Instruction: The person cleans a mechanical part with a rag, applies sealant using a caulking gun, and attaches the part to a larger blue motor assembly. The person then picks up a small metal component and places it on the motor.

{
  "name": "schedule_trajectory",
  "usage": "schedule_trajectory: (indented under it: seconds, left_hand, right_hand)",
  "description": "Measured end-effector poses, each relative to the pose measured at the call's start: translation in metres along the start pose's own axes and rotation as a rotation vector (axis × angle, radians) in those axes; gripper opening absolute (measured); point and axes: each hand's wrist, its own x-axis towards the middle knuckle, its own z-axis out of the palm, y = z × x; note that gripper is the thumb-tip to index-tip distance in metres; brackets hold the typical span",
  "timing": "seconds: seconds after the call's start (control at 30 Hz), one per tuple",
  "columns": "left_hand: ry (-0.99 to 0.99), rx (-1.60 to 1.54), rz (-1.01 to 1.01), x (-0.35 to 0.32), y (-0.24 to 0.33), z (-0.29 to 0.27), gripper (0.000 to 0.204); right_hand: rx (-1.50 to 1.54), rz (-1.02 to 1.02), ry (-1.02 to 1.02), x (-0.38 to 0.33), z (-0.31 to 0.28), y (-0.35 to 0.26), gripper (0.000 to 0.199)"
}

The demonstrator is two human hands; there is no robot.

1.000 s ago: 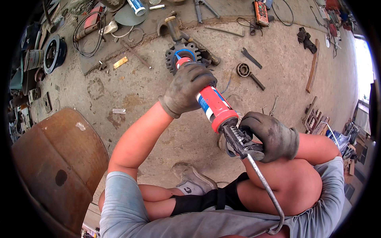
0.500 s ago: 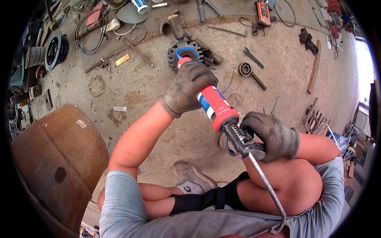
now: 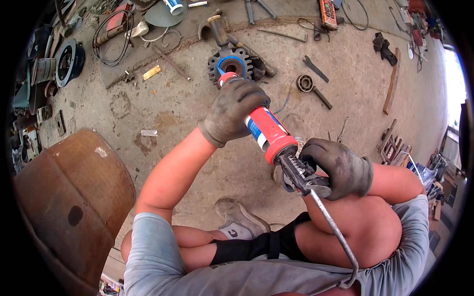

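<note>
"So, how are the hands set?"

"Both gloved and busy. The left hand (image 3: 234,109) is wrapped round the front of the red caulking gun (image 3: 270,129), just behind its nose (image 3: 228,77); the right hand (image 3: 338,167) is curled at the handle end (image 3: 298,172). Whether it is squeezing the trigger, I can't tell."

"And the gear (image 3: 215,65)?"

"Just beyond the left hand, with a blue bead (image 3: 230,58) round at least the far side of its hole."

"What would make that bead good?"

"I'd let the left hand steer and the right only press. A slow, even squeeze while the nose follows the hole's rim should keep the line one thickness; rushing would likely leave gaps, and dipping too low might smear it. The bent rod's (image 3: 335,229) hook could snag the shirt (image 3: 247,276), too."

"Anything hidden?"

"The trigger, behind the right glove. Blue shows past the nose, but whether that's nozzle or bead is unclear. Glove and gun also cover the gear's near edge, so I can't judge whether the ring closes."
</note>
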Motion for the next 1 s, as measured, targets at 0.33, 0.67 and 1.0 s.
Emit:
schedule_trajectory:
  seconds: [0.33,0.67,1.0]
  left_hand:
    - [0.009,-0.018,-0.049,-0.010,0.005,0.009,0.048]
    - [-0.010,-0.011,-0.078,-0.017,0.011,0.018,0.049]
    - [-0.014,0.022,-0.051,-0.017,0.017,0.022,0.056]
  right_hand:
    - [0.035,-0.014,0.010,-0.006,0.003,0.005,0.042]
    - [0.026,-0.019,0.009,-0.014,0.005,0.010,0.040]
    - [0.039,0.004,0.001,-0.019,0.004,0.015,0.042]
